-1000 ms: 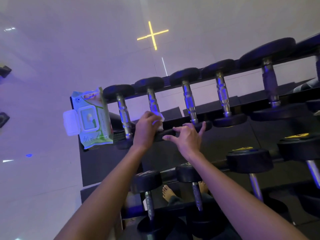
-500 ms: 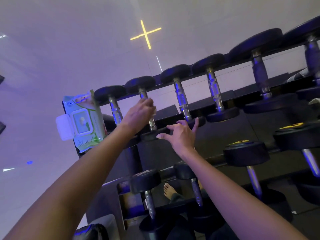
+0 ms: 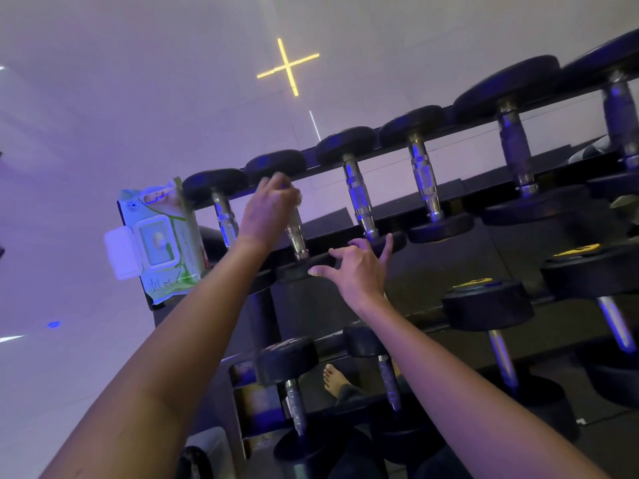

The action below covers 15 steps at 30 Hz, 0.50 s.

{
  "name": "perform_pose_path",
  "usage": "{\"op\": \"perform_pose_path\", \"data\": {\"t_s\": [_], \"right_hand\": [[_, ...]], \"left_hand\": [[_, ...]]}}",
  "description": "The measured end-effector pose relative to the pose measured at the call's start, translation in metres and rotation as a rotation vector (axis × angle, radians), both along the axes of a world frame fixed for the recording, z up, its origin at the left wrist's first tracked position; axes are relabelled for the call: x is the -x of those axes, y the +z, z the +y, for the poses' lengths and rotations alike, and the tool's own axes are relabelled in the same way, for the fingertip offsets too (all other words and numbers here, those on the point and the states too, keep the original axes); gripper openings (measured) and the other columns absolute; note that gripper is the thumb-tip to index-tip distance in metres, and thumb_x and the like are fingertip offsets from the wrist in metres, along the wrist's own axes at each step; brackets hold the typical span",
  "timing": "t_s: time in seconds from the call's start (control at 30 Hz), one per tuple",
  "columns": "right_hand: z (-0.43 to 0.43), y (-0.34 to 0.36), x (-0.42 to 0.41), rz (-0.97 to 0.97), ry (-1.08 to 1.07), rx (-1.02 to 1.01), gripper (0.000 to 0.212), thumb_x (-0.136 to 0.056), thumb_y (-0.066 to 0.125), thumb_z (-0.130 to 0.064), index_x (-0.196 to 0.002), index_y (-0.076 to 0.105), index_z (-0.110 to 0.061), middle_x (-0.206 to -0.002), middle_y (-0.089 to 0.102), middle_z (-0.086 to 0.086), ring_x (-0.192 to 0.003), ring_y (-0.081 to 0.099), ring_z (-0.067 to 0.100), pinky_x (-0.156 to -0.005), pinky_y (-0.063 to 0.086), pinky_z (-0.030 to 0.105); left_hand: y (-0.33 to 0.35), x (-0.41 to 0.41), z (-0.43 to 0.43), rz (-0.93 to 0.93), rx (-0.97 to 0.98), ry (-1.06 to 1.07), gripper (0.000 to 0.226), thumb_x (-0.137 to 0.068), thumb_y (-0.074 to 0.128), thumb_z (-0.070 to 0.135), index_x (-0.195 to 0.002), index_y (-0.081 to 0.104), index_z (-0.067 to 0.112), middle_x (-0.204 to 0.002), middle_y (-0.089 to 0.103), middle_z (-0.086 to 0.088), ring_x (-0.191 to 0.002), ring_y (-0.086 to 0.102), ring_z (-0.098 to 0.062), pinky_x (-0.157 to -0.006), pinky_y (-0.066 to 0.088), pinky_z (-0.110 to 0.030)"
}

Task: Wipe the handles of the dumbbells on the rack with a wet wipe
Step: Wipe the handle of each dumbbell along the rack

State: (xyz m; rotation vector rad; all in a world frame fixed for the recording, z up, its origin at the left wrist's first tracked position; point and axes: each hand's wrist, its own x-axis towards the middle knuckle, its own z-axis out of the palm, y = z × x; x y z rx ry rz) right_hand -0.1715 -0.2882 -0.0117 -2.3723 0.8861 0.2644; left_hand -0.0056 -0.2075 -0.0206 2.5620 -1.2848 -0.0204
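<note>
Step in hand: looks like wiping the knurled chrome handle (image 3: 295,226) of the second dumbbell from the left on the top tier of the black metal dumbbell rack (image 3: 484,198).

Left hand: the left hand (image 3: 268,209) is curled round the top of that handle, right under the far black rubber head at about 12 o'clock from the wrist. Fingers are pressed together around the bar. The wet wipe itself is basically hidden in the fist, so I can't swear it's there, just a pale blur at the knuckles.

Right hand: the right hand (image 3: 356,267) is spread, fingertips resting on the near black rubber head of the same dumbbell, at roughly 5 o'clock from the left hand. Reads as steadying it, not gripping.

Wipes pack: green and white soft pack of wet wipes with a white flip lid (image 3: 155,240) is propped at the rack's left end, about 9 o'clock from the left hand, lid open I think.

How to do it well: I'd say wrap the wipe fully round the bar, twist while sliding down the whole knurl to the near collar, and keep that right hand bracing so the dumbbell doesn't roll.

Left to do: the handles off to the right, at 3 o'clock, look untouched, plus the lower tier.
</note>
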Motion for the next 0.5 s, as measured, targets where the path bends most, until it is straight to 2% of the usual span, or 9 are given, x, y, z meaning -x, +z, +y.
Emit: {"op": "perform_pose_path", "data": {"t_s": [0.1, 0.2, 0.3, 0.4, 0.5], "right_hand": [[0.0, 0.001, 0.0, 0.006, 0.002, 0.009, 0.062, -0.077, 0.056, -0.061, -0.124, 0.062, -0.02, -0.111, 0.066, 0.0, -0.13, 0.037, 0.007, -0.113, -0.016, 0.041], [0.0, 0.002, 0.0, 0.007, -0.003, 0.016, 0.062, -0.078, 0.056, -0.061, -0.124, 0.062, -0.02, -0.115, 0.064, 0.0, -0.13, 0.037, 0.007, -0.113, -0.015, 0.042], [0.0, 0.0, 0.001, 0.004, -0.008, 0.005, 0.062, -0.076, 0.057, -0.061, -0.122, 0.063, -0.02, -0.112, 0.065, 0.0, -0.13, 0.038, 0.006, -0.112, -0.017, 0.041], [0.0, -0.002, 0.0, 0.002, -0.019, 0.008, 0.061, -0.075, 0.058, -0.061, -0.12, 0.064, -0.02, -0.113, 0.064, 0.0, -0.13, 0.038, 0.006, -0.113, -0.016, 0.041], [0.0, -0.002, 0.0, 0.006, -0.022, 0.005, 0.061, -0.075, 0.058, -0.062, -0.121, 0.064, -0.021, -0.117, 0.062, 0.001, -0.13, 0.038, 0.006, -0.113, -0.017, 0.041]], "left_hand": [[-0.006, 0.031, 0.015, 0.133, 0.105, 0.061, 0.013, -0.086, 0.061, 0.01, -0.083, 0.072, 0.004, -0.098, 0.064, -0.014, -0.081, 0.058, -0.033, -0.066, 0.048, -0.036], [-0.012, 0.059, 0.03, 0.315, 0.153, 0.118, 0.01, -0.085, 0.065, 0.009, -0.09, 0.074, 0.007, -0.1, 0.061, -0.01, -0.084, 0.06, -0.028, -0.074, 0.046, -0.031], [-0.009, 0.043, 0.013, 0.47, 0.328, 0.384, 0.009, -0.086, 0.065, 0.012, -0.092, 0.072, 0.009, -0.1, 0.057, -0.002, -0.084, 0.058, -0.015, -0.075, 0.045, -0.023], [-0.008, 0.025, -0.002, 0.52, 0.518, 0.611, 0.01, -0.085, 0.066, 0.017, -0.093, 0.07, 0.012, -0.099, 0.057, -0.001, -0.083, 0.057, -0.014, -0.073, 0.045, -0.023], [-0.014, 0.049, 0.009, 0.647, 0.554, 0.692, 0.008, -0.083, 0.068, 0.016, -0.09, 0.067, 0.013, -0.099, 0.058, 0.002, -0.08, 0.055, -0.009, -0.075, 0.045, -0.019]]}}
